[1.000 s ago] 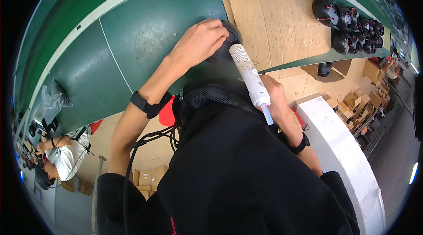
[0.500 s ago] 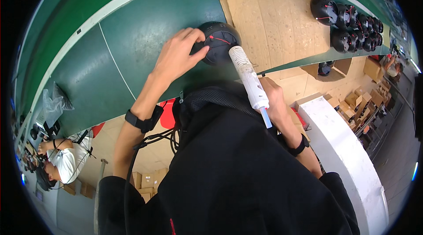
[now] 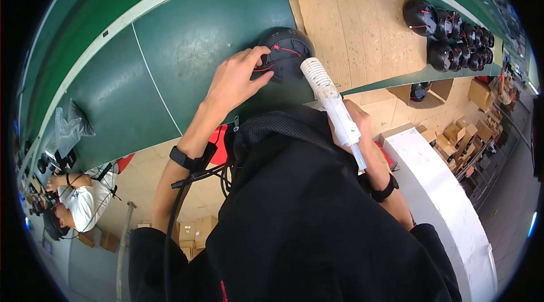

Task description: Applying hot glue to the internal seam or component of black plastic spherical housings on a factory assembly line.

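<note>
A black round shell (image 3: 287,63) with thin red wires inside lies on the green table, its hollow side showing. Thumb and fingers of my left hand (image 3: 237,77) grip its left edge, near a red wire. In my right hand (image 3: 358,120) is a white hot glue gun (image 3: 334,106) with a ribbed front. A translucent glue stick (image 3: 358,158) pokes out of its rear end. The gun's front end is close to the shell's right side; whether they touch I cannot tell. Part of my right hand is hidden behind the gun.
Flat brown cardboard (image 3: 362,30) covers the table right of the shell. Several similar black shells (image 3: 420,17) stand in rows beyond it. An open carton (image 3: 433,95) sits below the table edge. Clear plastic bags (image 3: 69,132) lie at the far left, near a seated person (image 3: 90,200).
My right hand and the glue gun have shifted slightly right and down in the picture. A second red wire now shows by my left fingertips, which stay at the shell's edge.
</note>
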Tool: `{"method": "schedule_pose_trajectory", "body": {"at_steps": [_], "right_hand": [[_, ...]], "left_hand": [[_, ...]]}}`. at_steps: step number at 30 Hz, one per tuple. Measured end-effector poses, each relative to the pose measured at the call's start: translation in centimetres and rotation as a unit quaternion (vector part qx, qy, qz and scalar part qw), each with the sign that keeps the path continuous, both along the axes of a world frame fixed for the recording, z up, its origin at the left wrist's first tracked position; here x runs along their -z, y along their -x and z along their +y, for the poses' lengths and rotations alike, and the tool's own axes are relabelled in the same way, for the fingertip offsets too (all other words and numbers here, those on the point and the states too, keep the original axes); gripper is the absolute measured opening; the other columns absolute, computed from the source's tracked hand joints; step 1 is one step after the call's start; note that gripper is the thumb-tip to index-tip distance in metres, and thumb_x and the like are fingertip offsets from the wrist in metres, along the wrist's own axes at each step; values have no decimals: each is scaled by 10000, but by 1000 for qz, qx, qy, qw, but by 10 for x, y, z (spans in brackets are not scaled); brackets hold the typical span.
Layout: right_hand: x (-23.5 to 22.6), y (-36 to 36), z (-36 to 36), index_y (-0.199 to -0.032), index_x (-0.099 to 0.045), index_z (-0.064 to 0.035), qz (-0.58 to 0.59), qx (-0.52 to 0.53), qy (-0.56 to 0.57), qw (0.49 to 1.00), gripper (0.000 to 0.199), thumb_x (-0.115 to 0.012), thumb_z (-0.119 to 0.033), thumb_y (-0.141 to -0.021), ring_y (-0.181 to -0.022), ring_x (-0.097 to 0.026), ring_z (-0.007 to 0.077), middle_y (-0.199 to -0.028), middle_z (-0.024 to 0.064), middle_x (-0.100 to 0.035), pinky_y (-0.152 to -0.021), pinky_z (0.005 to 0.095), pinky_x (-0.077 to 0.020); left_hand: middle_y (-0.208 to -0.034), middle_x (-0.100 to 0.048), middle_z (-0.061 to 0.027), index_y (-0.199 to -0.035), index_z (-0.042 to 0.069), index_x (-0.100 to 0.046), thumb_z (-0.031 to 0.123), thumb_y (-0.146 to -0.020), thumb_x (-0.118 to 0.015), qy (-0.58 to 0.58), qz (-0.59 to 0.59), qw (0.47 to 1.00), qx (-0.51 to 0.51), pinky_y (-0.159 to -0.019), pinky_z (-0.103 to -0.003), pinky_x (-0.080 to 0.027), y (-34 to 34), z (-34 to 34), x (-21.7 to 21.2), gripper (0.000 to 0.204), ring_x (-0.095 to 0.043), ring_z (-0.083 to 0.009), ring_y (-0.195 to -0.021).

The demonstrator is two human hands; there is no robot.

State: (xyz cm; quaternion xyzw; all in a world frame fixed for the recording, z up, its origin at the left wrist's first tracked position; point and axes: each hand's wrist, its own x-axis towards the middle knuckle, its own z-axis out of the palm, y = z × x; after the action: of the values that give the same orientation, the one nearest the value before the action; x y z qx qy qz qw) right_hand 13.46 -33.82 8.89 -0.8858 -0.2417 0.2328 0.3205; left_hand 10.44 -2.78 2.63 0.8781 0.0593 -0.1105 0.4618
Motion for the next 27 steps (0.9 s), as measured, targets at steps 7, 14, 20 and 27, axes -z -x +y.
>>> {"method": "schedule_pose_trajectory", "body": {"at_steps": [7, 14, 20, 27], "right_hand": [[15, -5, -5, -953, -711, 9, -41, -28, -2, 999, 123, -710, -11, -832, -660, -684, 341, -786, 164, -662, -592, 378, -539], [7, -17, -4, -1003, -727, 15, -5, -36, 0, 999, 157, -710, -27, -854, -730, -726, 330, -828, 182, -712, -646, 355, -558], [11, -17, -6, -994, -734, 17, -90, -55, -51, 993, 136, -713, -32, -869, -713, -725, 308, -825, 169, -717, -645, 344, -556], [17, -20, -14, -987, -735, 25, -14, -33, -8, 999, 134, -715, -23, -863, -696, -725, 277, -819, 155, -727, -639, 327, -552]], "left_hand": [[-892, -656, -95, -1191, 97, -592, 169, -854, -796, -3, 2, 1000, -14, -767, -403, -596, -6, -5, 5, 400, -699, -283, -836], [-892, -649, -113, -1204, 84, -594, 120, -852, -794, 10, 7, 999, -31, -771, -395, -608, -4, -7, 9, 406, -696, -281, -830], [-894, -651, -119, -1202, 85, -599, 123, -856, -792, -4, -5, 999, -48, -768, -400, -611, 0, -12, 8, 398, -703, -287, -821], [-907, -664, -122, -1181, 85, -614, 128, -875, -778, -8, -1, 997, -74, -769, -399, -612, 4, -18, 8, 349, -723, -293, -833]]}}
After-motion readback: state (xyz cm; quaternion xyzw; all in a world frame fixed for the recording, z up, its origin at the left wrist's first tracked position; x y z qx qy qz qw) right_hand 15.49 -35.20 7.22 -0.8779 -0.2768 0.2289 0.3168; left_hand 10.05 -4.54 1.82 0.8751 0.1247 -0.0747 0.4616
